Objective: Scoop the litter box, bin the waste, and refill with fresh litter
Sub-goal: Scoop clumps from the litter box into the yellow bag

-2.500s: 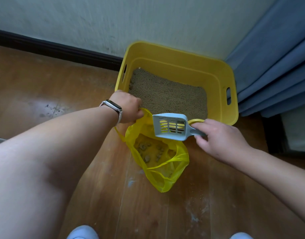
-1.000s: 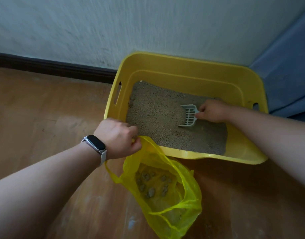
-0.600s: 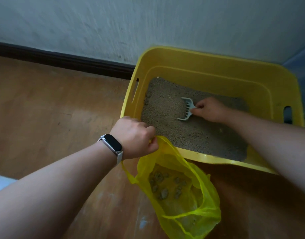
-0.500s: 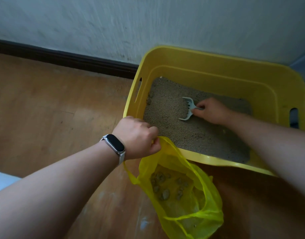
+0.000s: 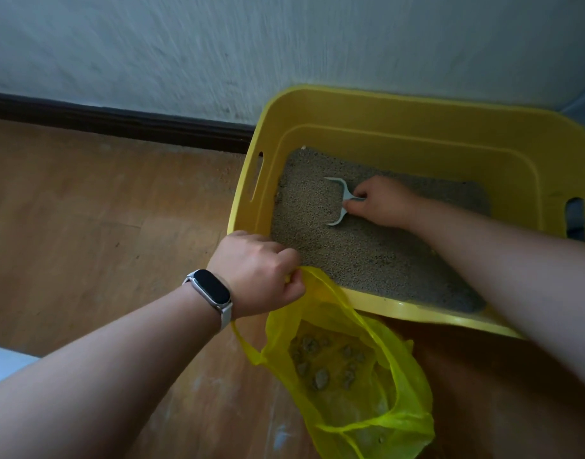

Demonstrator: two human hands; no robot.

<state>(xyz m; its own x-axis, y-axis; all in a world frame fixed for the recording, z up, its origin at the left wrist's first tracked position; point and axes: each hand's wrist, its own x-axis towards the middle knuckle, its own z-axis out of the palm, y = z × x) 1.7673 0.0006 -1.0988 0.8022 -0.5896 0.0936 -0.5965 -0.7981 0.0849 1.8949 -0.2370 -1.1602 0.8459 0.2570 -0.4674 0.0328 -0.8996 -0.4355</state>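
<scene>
A wooden floor [image 5: 86, 210] filled the left. The left hand [image 5: 258, 273], with a watch [image 5: 211, 293] on its wrist, had its grip clenched on the rim of a yellow bag [image 5: 400, 376], holding it open just in front of the litter box [image 5: 384, 107]. Grey clumps [image 5: 319, 380] lay in the bag. Inside the box, the scoop [image 5: 344, 197] sat with its front sunk in the litter [image 5: 367, 260]. The right hand [image 5: 384, 202] had its grip closed round the scoop's handle.
</scene>
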